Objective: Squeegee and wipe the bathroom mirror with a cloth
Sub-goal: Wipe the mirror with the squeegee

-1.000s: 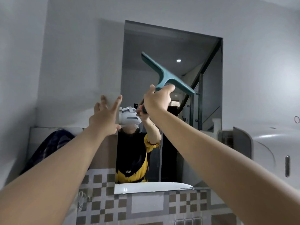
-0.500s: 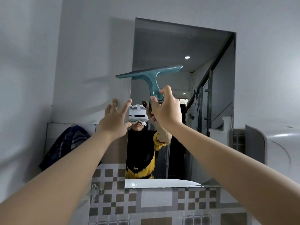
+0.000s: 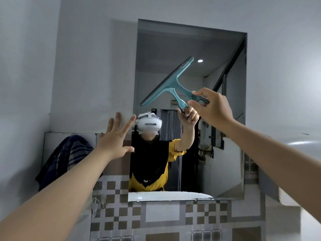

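A tall rectangular mirror [image 3: 173, 49] hangs on the grey wall ahead. My right hand [image 3: 212, 107] grips the handle of a teal squeegee [image 3: 171, 86] with fingertips, its blade slanting from lower left to upper right against the glass. My left hand [image 3: 115, 136] is flat with fingers spread on the wall at the mirror's left edge. The mirror reflects a person wearing a white headset and a yellow and black top. No cloth is in either hand.
A dark blue striped cloth [image 3: 67, 157] hangs over the ledge at the left. Brown and grey checkered tiles [image 3: 114, 193] run below the mirror. A white dispenser-like box [image 3: 295, 153] juts out at the right.
The squeegee swung from level to a steep slant, its right end now high, and my right hand shifted right. My left hand spread its fingers wider on the wall.
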The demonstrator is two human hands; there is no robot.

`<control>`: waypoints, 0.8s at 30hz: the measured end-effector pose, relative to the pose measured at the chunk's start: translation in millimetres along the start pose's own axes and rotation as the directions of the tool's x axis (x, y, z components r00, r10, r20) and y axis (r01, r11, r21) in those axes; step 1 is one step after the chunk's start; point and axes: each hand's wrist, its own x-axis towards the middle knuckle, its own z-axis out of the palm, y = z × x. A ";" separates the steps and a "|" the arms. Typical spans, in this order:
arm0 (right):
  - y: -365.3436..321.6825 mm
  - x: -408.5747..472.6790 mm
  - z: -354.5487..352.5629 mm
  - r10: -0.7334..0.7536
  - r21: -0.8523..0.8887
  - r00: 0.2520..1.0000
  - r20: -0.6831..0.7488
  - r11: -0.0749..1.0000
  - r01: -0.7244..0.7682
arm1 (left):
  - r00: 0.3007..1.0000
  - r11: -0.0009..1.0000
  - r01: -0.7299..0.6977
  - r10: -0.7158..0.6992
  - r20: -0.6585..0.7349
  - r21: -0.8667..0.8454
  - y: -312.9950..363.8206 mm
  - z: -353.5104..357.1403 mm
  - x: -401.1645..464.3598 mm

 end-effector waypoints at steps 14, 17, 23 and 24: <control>102.8 -16.0 -77.5 0.146 0.000 0.986 -0.080 0.989 -0.147 | 0.998 0.998 0.064 -0.065 0.021 0.016 6.9 0.6 1.4; 117.5 -27.9 -86.0 0.212 0.009 0.972 -0.106 0.977 -0.212 | 0.998 0.997 0.070 -0.070 0.006 0.024 8.1 2.0 2.3; 108.3 -53.9 -71.6 0.292 0.033 0.953 -0.083 0.956 -0.290 | 0.997 0.996 0.074 -0.073 -0.020 0.052 4.8 3.6 3.3; 102.9 -58.6 -66.2 0.301 0.040 0.951 -0.073 0.953 -0.299 | 0.997 0.996 0.073 -0.072 -0.020 0.052 5.4 3.2 3.4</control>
